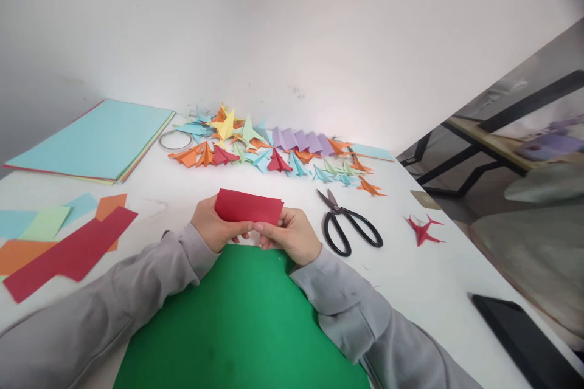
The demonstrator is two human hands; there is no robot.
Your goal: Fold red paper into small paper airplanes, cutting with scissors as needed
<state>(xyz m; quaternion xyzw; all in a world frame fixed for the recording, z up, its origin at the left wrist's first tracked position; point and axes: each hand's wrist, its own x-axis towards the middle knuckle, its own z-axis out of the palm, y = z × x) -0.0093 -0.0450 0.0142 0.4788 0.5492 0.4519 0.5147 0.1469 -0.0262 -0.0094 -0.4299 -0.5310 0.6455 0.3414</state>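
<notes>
A folded red paper (249,206) is held up between my two hands, above the far edge of a green sheet (246,322). My left hand (219,226) grips its left end, thumb along the lower edge. At the right end, my right hand (292,234) pinches the same paper, and the two thumb tips nearly meet at the bottom middle. Some fingers of both hands are hidden behind the paper. Black-handled scissors (349,222) lie partly open to the right of my right hand.
Folded colored paper shapes (278,161) line the wall side. A stack of colored sheets (95,140) lies at the back left, with cut strips (73,249) nearer. On the right are a red folded figure (423,232) and a black phone-like object (524,340).
</notes>
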